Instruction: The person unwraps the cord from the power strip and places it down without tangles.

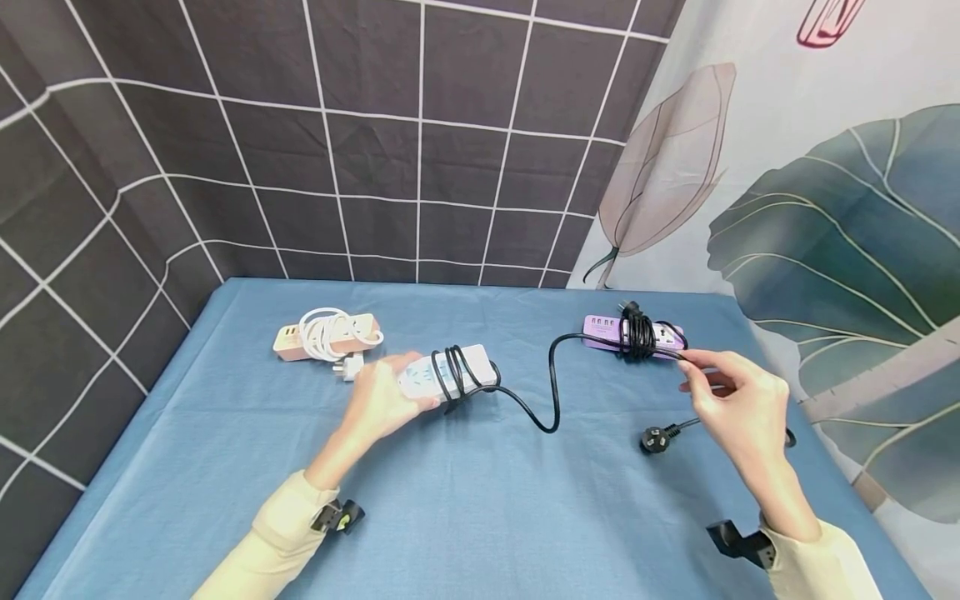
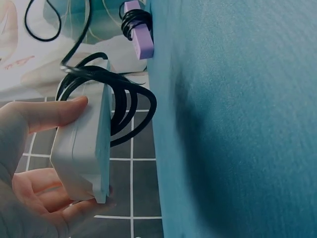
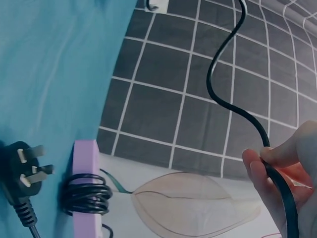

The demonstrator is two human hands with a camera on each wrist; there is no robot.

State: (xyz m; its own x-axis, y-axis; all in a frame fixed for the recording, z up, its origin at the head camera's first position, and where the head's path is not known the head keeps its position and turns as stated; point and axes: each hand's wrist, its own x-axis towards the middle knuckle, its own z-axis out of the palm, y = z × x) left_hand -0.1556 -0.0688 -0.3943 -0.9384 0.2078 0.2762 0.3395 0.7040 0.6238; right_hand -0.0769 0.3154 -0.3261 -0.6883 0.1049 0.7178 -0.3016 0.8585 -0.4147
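My left hand [image 1: 384, 398] grips one end of a white power strip [image 1: 474, 363], thumb on one side and fingers on the other. Several turns of black cord [image 2: 130, 106] wrap the strip's far end. From there the cord's loose length runs right in an S-shaped bend to my right hand [image 1: 738, 406], which pinches it between thumb and fingertips. In the right wrist view the pinched cord [image 3: 233, 106] hangs in a curve. Below the right hand, the cord's black three-pin plug [image 1: 656, 439] is near the tabletop, its lead passing behind the hand.
A purple power strip [image 1: 600, 327] wound with black cord lies at the back right. Behind the left hand is a pink and white power strip [image 1: 288, 342] with a coiled white cord and white plug [image 1: 349, 367]. Blue cloth [image 1: 450, 517] covers the table; patterned curtains hang behind.
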